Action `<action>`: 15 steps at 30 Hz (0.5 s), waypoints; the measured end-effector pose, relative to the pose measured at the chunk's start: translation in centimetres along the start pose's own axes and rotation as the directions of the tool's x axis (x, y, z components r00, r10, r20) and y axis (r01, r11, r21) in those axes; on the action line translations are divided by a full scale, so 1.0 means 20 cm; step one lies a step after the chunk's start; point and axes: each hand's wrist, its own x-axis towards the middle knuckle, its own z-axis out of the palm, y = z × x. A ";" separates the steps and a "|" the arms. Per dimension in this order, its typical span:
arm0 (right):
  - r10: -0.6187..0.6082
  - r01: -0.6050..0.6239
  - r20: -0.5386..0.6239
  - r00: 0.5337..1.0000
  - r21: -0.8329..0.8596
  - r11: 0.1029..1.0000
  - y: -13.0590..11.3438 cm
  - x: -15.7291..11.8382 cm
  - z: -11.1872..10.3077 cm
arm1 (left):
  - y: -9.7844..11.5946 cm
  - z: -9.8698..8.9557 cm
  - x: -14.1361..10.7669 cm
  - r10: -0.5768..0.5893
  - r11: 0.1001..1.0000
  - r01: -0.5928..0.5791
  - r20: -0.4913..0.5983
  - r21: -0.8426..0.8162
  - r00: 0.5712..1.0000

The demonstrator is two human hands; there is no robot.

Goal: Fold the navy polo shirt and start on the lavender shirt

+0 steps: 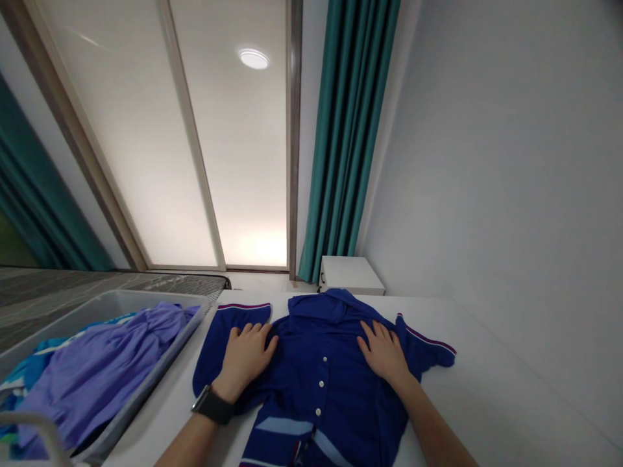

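A dark blue polo shirt (296, 370) with white buttons lies spread front side up on a white table (467, 415), its collar at the far end. Red and white stripes trim both sleeve ends. Near the bottom, light blue bands cross the cloth. My left hand (247, 355), with a black watch on the wrist, rests flat on the left shoulder and sleeve area, fingers spread. On the right side of the chest, below the collar, my right hand (383, 350) lies flat with its fingers stretched out. Neither hand grips the fabric.
A grey plastic bin (192, 310) at the left holds purple and blue clothes (114, 357). Behind the table stands a small white cabinet (351, 274). Green curtains (348, 130) and frosted sliding doors (233, 162) are at the back; a white wall (506, 162) rises on the right.
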 end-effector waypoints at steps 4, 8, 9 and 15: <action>-0.126 0.124 0.012 0.992 0.068 0.990 0.00 0.00 0.01 | 0.01 -0.01 0.00 0.122 0.984 -0.118 0.023 -0.132 0.992; -0.177 0.175 0.008 0.984 0.127 0.976 0.01 0.01 0.02 | 0.02 0.03 0.00 0.164 0.963 -0.176 -0.073 -0.205 0.984; -0.179 0.176 0.006 0.984 0.130 0.976 0.01 0.01 0.03 | 0.02 0.04 0.00 0.160 0.959 -0.178 -0.099 -0.220 0.982; -0.187 0.184 0.010 0.982 0.129 0.974 0.02 0.01 0.04 | -0.03 0.05 0.10 0.027 0.951 -0.061 -0.114 -0.304 0.993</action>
